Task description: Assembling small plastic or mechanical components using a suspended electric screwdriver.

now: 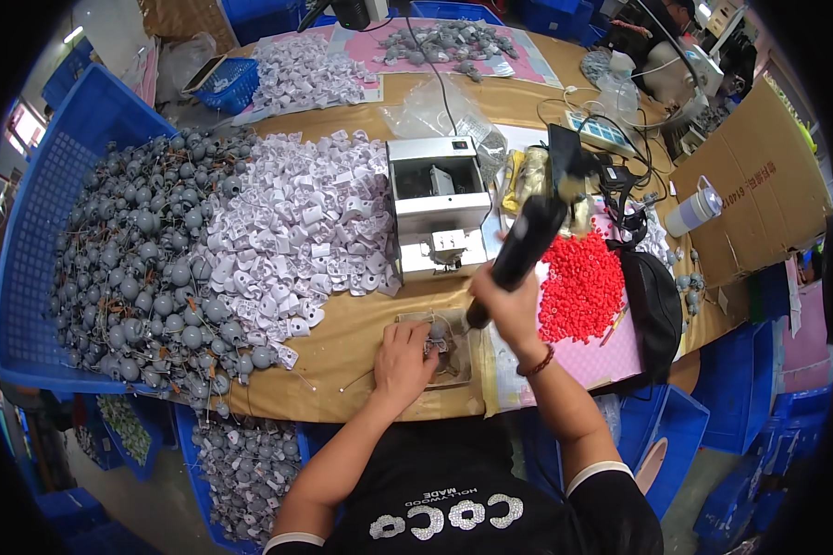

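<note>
Though blurred above, black tool [529, 236] tight in right hand [509, 301]; left hand [403, 363] curled at grey piece [437, 330], hold unclear.

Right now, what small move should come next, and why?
Probably steady the grey piece with the left hand and ease the black tool leftward toward it. The left hand is at that piece, by the clear tray, while the right hand grips the tool, whose lower end appears to the piece's right.

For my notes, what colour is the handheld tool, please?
The tool is mostly black, clearest in the head view.
</note>
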The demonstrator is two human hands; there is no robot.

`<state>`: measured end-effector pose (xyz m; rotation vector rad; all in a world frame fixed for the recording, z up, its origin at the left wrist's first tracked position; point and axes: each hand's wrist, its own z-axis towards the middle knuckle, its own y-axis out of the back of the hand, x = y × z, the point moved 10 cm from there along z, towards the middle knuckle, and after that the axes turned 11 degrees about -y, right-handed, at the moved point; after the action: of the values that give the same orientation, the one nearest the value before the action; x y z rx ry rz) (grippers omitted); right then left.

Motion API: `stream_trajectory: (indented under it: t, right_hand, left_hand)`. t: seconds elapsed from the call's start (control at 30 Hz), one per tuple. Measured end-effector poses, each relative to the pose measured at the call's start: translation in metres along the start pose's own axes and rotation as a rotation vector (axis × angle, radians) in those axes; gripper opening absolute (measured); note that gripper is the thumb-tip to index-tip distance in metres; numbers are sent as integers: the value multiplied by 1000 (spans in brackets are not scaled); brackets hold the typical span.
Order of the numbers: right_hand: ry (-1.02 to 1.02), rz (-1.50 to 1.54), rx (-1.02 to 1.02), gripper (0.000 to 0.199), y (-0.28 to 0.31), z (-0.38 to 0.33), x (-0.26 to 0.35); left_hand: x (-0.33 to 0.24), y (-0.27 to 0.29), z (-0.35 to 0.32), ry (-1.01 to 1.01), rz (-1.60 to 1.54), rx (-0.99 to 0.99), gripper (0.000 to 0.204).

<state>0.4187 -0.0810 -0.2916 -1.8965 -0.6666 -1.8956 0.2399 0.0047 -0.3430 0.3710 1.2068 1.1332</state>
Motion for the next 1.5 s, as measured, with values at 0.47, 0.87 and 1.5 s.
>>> stream_trajectory:
  t: [0.47, 0.87, 1.5]
  right_hand:
    - [241, -522, 131, 25, -21, -42, -48]
    - [-95, -321, 576, 20, -35, -35, -43]
    - [275, -1407, 69, 11, 136, 31, -119]
  left_hand:
    - [-15, 0, -13, -144, 4, -71, 35]
    - [20, 105, -107, 22, -20, 154, 37]
    - [136, 106, -65, 90, 552, 102, 26]
